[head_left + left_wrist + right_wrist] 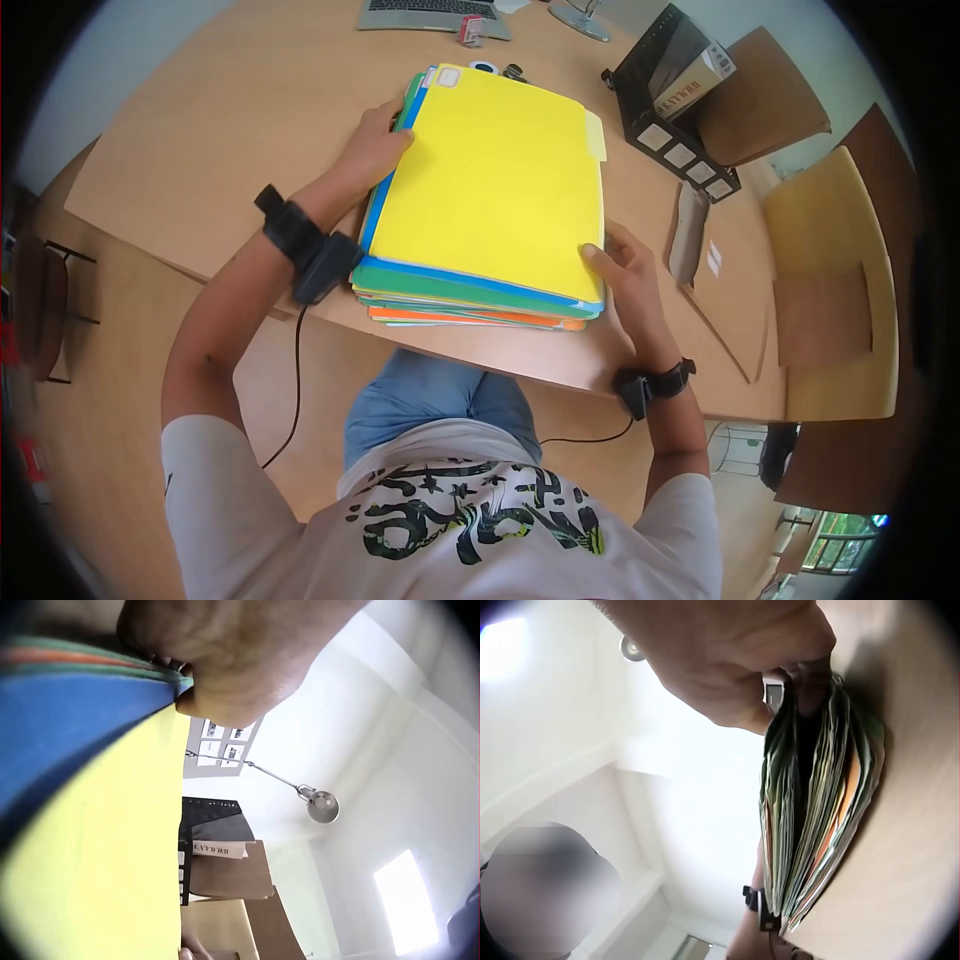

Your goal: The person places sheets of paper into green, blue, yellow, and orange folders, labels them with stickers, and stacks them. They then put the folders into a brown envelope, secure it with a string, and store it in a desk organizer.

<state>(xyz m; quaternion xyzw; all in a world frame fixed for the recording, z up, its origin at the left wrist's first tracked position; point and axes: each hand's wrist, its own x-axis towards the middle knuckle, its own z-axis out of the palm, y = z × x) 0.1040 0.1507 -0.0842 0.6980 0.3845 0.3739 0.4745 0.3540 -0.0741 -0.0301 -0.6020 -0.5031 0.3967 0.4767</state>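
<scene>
A thick stack of folders with a yellow one (490,180) on top lies near the table's front edge; blue, green and orange layers show below it. My left hand (378,150) grips the stack's left side, thumb on the yellow cover's edge. At the lower right corner my right hand (628,275) holds the stack, thumb on top. In the right wrist view the right hand's (742,660) fingers reach in between the folders (825,795), which part there in a dark gap. The left wrist view shows the left hand (232,660) at the blue and yellow folders (97,855).
A laptop (430,14) and a small red-and-white box (471,30) stand at the back. A black file holder (650,125) with a book is at the back right, beside brown cardboard (765,95). A cardboard strip (688,235) lies on the table (230,130).
</scene>
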